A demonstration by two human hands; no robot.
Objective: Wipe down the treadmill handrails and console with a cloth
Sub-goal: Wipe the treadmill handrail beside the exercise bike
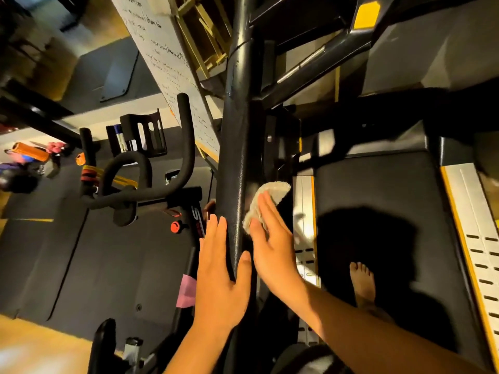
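Note:
A thick black treadmill handrail (235,163) runs from the bottom centre up through the middle of the view. My left hand (220,273) rests on its left side, fingers flat along the rail and thumb hooked over the top. My right hand (270,238) presses a small pale cloth (267,195) against the rail's right side with straight fingers. Black frame tubes (318,66) with a yellow panel (366,15) join the rail at the top. The console is not clearly visible.
The black treadmill belt (378,190) with silver, yellow-edged side rails (475,238) lies to the right, my bare foot (363,284) on it. An exercise bike (140,190) stands close on the left. A whiteboard (167,63) leans behind it.

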